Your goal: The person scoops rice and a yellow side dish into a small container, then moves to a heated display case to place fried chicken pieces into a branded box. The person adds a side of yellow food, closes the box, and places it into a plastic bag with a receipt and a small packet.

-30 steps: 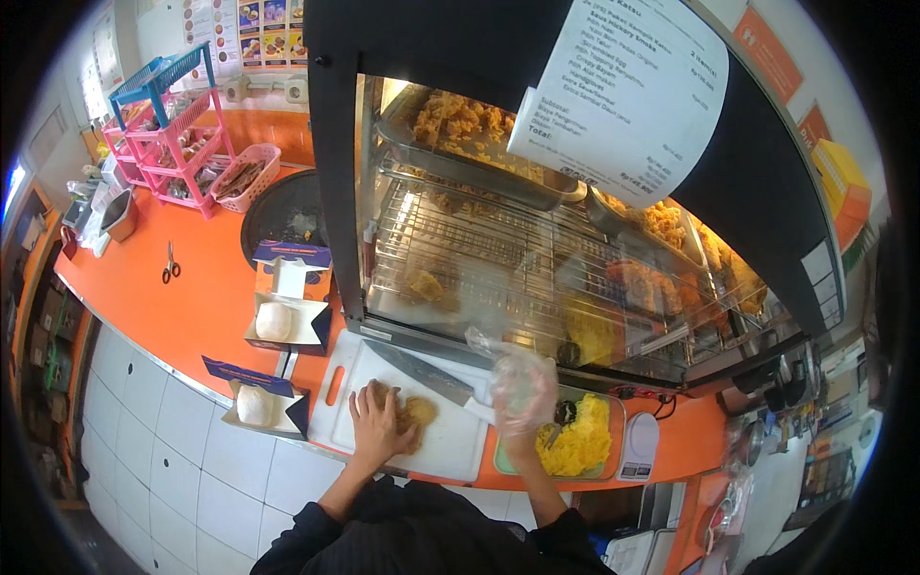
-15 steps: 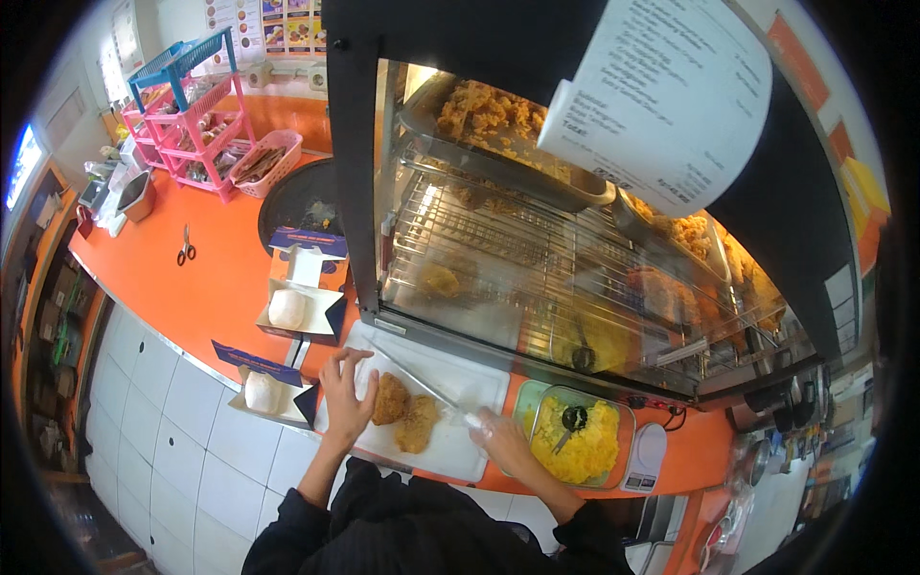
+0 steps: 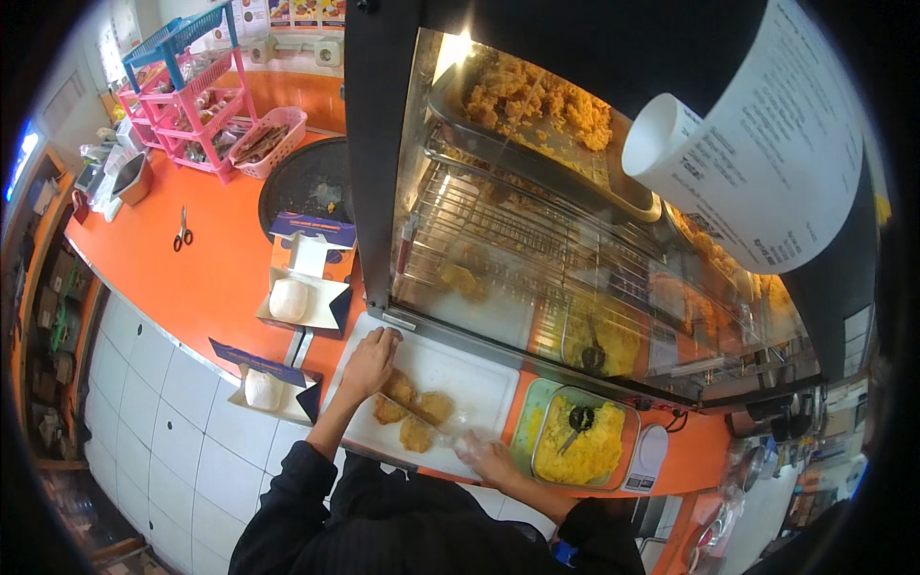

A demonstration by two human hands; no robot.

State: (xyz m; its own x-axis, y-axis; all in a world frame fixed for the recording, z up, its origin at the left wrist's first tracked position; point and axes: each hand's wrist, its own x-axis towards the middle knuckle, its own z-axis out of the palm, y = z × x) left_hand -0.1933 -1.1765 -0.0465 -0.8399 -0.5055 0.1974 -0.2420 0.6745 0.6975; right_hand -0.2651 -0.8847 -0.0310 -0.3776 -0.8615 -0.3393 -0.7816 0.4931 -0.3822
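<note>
My right hand (image 3: 489,462), apparently in a clear plastic glove, is closed on the handle of a knife. The knife's blade (image 3: 410,413) lies slantwise across several golden-brown breaded fried pieces (image 3: 436,408) on a white cutting board (image 3: 479,383). My left hand (image 3: 372,366) is over the board's far left part, just beyond the fried pieces. Its fingers point away from me, close together, with nothing visible in them. Left of the board, two opened cardboard boxes each hold a white rounded mound, one in the far box (image 3: 288,300) and one in the near box (image 3: 263,390).
A glass-fronted heated cabinet (image 3: 517,337) with fried food stands just beyond the board. At right are a tray of yellow food (image 3: 604,443) and a white scale (image 3: 651,448). Scissors (image 3: 182,230), a round black tray (image 3: 287,192) and a pink rack (image 3: 196,134) are further left.
The breaded food went from two larger pieces to several smaller ones. My left hand moved away from me and slightly right; the knife came down nearer. The view has shifted a little.
</note>
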